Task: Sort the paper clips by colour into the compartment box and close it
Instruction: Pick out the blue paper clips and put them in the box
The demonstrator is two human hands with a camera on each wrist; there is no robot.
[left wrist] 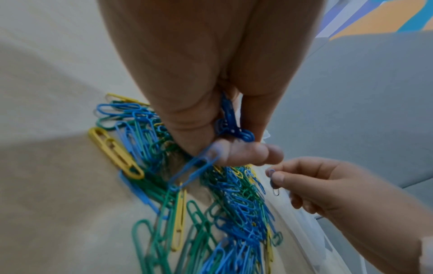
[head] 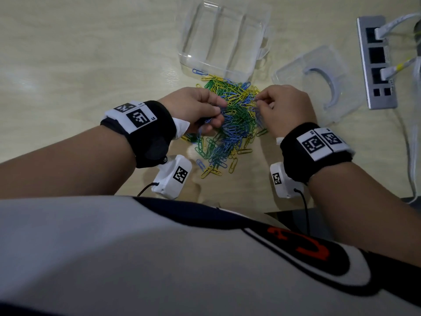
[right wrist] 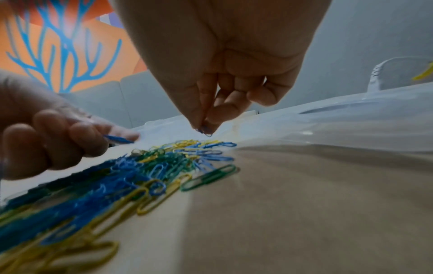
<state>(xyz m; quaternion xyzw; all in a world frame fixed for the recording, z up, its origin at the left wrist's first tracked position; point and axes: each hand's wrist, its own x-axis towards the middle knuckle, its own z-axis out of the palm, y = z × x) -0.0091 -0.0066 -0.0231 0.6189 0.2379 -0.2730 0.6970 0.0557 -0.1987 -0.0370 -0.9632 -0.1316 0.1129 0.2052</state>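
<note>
Head view, step: you are gathering blue clips out of the mixed pile of blue, green and yellow; judging by its clear compartments, nothing has reached the compartment box yet.
Head view, box: it stands open just beyond the pile, its lid lying apart to the right, near the socket strip.
Head view, hands: your left hand and right hand flank the pile, both knuckles-up, fingers curled down into the clips.
Left wrist view, grip: your left fingers are closed round a bunch of blue clips, one blue clip dangling below them.
Left wrist view, other hand: your right fingertips pinch a single blue clip just above the pile.
Right wrist view, grip: thumb and forefinger are pressed together on that blue clip, the other fingers tucked.
Next move: probably pass this clip to the left bunch, or carry the lot to one compartment; keep tangled green or yellow clips from riding along.
</note>
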